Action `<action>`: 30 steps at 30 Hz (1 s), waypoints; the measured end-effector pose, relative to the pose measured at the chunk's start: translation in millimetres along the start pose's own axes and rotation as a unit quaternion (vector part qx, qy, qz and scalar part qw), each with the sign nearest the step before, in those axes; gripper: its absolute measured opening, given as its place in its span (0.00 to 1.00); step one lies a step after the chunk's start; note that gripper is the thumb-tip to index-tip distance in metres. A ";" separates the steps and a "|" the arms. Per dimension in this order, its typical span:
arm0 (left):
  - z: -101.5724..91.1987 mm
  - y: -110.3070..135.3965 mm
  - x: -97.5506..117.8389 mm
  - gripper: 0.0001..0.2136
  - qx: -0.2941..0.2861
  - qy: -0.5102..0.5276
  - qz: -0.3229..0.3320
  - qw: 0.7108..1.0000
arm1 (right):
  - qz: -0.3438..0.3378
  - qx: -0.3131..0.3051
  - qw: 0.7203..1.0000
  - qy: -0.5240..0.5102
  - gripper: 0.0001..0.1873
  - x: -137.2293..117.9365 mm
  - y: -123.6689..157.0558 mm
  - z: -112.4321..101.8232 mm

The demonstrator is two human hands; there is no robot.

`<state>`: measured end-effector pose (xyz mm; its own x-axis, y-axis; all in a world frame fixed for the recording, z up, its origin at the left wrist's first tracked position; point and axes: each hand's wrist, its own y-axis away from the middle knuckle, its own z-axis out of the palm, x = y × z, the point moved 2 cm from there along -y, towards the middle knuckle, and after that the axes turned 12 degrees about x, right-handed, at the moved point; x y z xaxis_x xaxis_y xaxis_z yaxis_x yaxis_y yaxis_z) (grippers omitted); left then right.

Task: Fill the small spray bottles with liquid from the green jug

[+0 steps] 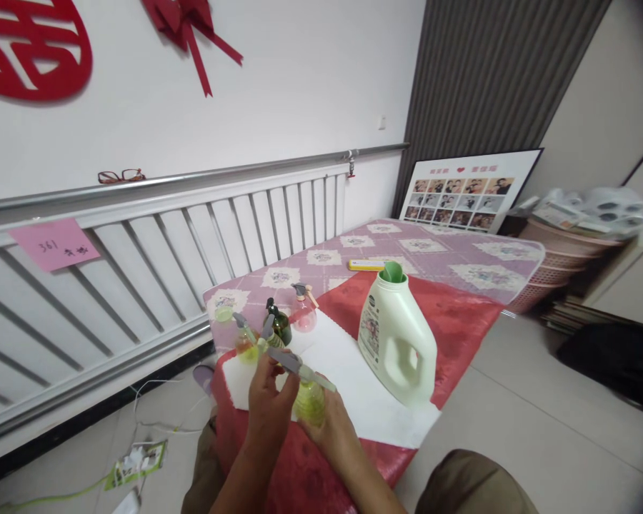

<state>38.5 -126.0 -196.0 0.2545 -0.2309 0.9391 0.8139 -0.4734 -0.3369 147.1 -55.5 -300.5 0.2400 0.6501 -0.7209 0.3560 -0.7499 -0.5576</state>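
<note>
A yellow-green spray bottle point(309, 405) is in both my hands over the near part of the table. My right hand point(332, 422) wraps round its body from the right. My left hand point(271, 391) has its fingers closed at the grey and pale-green spray head point(294, 363). Just beyond stand more small spray bottles: an amber one point(245, 348), a dark green one point(281, 326) and a pink one point(304, 315). Right of my hands, a large pale-green jug point(399, 339) stands upright, with a green funnel-like piece point(393, 272) in its mouth.
White paper point(375, 414) and a red cloth point(461, 314) lie over the patterned tablecloth point(321, 257). Behind the jug is a yellow-and-white box point(365, 264). A white radiator point(236, 228) runs along the left, and cables point(161, 421) lie on the floor.
</note>
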 end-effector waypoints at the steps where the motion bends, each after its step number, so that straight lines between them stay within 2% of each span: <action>1: -2.8 0.1 2.3 0.13 0.023 0.046 -0.024 0.998 | 0.000 0.001 1.000 0.001 0.39 0.8 0.7 0.4; 4: -12.9 0.5 8.5 0.16 0.102 0.148 -0.078 0.981 | -0.003 0.003 1.000 0.005 0.40 3.6 3.0 1.6; 8: -32.6 2.1 12.0 0.13 0.183 0.209 -0.137 0.951 | -0.012 0.002 1.000 0.008 0.41 6.0 5.7 3.7; 12: -57.1 3.4 7.3 0.07 0.212 0.247 -0.181 0.928 | -0.017 0.000 1.000 0.011 0.40 7.1 6.2 5.9; 17: -85.5 0.6 -8.7 0.08 0.250 0.324 -0.196 0.891 | -0.014 0.001 1.000 0.016 0.40 13.1 5.2 8.6; 20: -95.6 1.1 -16.6 0.08 0.262 0.320 -0.197 0.889 | -0.011 0.000 1.000 0.017 0.40 17.5 6.0 10.1; 24: -102.4 6.9 -13.5 0.10 0.277 0.236 -0.176 0.915 | -0.009 -0.004 1.000 0.014 0.40 21.0 7.2 11.3; 27: -108.1 9.7 -7.8 0.10 0.255 0.057 -0.147 0.954 | -0.005 -0.006 1.000 0.010 0.39 21.7 7.4 11.5; 30: -114.1 5.9 -8.4 0.09 0.179 -0.146 -0.027 0.973 | 0.004 -0.007 1.000 0.009 0.39 21.6 7.1 11.1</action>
<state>-18.4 -223.9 -213.5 0.3004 0.0614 0.9518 0.9467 -0.1409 -0.2897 144.9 -48.1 -324.6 0.2594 0.6465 -0.7174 0.3658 -0.7533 -0.5466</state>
